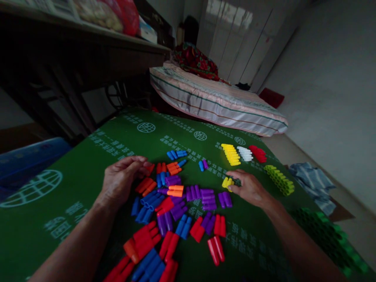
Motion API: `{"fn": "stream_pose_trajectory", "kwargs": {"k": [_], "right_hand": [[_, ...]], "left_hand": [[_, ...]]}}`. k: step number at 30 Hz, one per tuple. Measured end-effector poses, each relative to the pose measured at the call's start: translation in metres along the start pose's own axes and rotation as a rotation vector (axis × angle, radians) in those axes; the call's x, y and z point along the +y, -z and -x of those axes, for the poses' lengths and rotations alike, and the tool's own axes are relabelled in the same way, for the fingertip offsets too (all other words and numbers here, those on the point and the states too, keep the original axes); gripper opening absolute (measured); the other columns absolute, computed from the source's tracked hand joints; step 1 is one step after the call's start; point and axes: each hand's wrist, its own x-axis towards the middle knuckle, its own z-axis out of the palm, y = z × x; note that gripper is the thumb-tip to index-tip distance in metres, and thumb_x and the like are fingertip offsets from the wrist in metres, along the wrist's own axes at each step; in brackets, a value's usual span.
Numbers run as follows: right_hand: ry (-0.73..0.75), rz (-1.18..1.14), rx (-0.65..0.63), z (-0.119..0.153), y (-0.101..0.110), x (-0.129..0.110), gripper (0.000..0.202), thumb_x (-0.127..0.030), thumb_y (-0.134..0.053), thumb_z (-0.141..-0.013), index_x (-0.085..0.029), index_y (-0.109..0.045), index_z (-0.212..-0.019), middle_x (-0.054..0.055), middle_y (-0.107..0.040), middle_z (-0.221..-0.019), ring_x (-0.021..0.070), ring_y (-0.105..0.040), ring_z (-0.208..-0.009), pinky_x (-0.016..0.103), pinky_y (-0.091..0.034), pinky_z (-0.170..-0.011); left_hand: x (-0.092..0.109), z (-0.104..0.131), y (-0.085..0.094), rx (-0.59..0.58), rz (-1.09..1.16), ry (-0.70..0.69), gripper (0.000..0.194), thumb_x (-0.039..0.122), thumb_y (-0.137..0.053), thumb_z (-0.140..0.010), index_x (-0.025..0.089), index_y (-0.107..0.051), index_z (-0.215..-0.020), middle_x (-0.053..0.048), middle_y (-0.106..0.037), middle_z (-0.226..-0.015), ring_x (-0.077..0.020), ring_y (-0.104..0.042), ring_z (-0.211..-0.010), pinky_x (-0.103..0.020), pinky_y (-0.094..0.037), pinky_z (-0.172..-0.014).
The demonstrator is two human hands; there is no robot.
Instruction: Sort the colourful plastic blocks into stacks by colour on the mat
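Observation:
My left hand [122, 178] is at the left edge of the pile, its thumb and fingers pinched on an orange plastic piece [150, 169], partly hidden by the fingertips. On the right, my right hand [248, 186] grips a small yellow piece [226, 183] of joined tubes between thumb and fingers. Between the hands lie loose tube-shaped pieces: purple [193, 192], blue [152, 200], orange [175, 190] and red [216, 250]. A blue-and-purple pair [203, 165] lies apart, beyond the pile.
Beyond my right hand stand joined rows in yellow [230, 154], white [245, 154], red [257, 154] and yellow-green [279, 180]. A larger green block [326, 239] is at the right edge of the green board [96, 168]. A bed [217, 100] and a dark table [102, 45] stand behind.

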Motion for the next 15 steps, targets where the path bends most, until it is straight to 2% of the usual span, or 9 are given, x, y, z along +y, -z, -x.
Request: {"fn": "stream_pose_trajectory", "kwargs": {"k": [3,5,7,11,15], "right_hand": [[0.040,0.027,-0.067,0.001,-0.005,-0.007,0.042,-0.020,-0.063,-0.071,-0.021,-0.068,-0.112,0.006,-0.068,-0.106,0.0181,-0.064,-0.089,0.027,-0.048,-0.078],[0.027,0.014,-0.046,-0.002,-0.007,-0.006,0.036,-0.018,-0.063,-0.069,-0.021,-0.071,-0.104,0.005,-0.070,-0.099,0.0175,-0.065,-0.084,0.027,-0.048,-0.075],[-0.008,-0.096,0.028,-0.011,-0.004,0.000,0.031,-0.022,-0.066,-0.068,-0.022,-0.072,-0.099,0.003,-0.071,-0.093,0.0177,-0.065,-0.081,0.028,-0.049,-0.073],[-0.170,-0.324,0.244,-0.053,0.018,0.022,0.033,-0.028,-0.073,-0.062,-0.018,-0.072,-0.093,0.005,-0.073,-0.086,0.0195,-0.067,-0.076,0.030,-0.053,-0.070],[-0.256,-0.333,0.316,-0.108,0.038,0.043,0.022,-0.021,-0.072,-0.061,-0.017,-0.070,-0.083,0.004,-0.073,-0.079,0.0171,-0.067,-0.069,0.027,-0.052,-0.064]], "left_hand": [[0.001,0.001,0.000,0.009,-0.003,-0.001,0.023,0.031,-0.072,-0.058,0.016,-0.067,-0.074,0.000,-0.068,-0.063,-0.0088,-0.058,-0.051,-0.018,-0.044,-0.049],[0.002,0.002,0.000,0.016,-0.010,0.005,0.023,0.031,-0.071,-0.058,0.016,-0.067,-0.075,0.000,-0.068,-0.062,-0.0085,-0.058,-0.051,-0.017,-0.044,-0.049],[0.002,0.003,-0.001,0.016,-0.017,0.011,0.023,0.032,-0.071,-0.058,0.017,-0.067,-0.075,0.001,-0.068,-0.062,-0.0082,-0.057,-0.050,-0.017,-0.045,-0.049],[0.003,0.003,-0.002,0.011,-0.006,0.004,0.022,0.031,-0.071,-0.055,0.017,-0.066,-0.072,0.001,-0.068,-0.064,-0.0081,-0.057,-0.051,-0.017,-0.044,-0.049],[0.004,0.003,-0.002,0.014,-0.019,0.013,0.023,0.032,-0.071,-0.054,0.017,-0.066,-0.071,0.000,-0.067,-0.060,-0.0093,-0.057,-0.049,-0.019,-0.043,-0.047]]}}
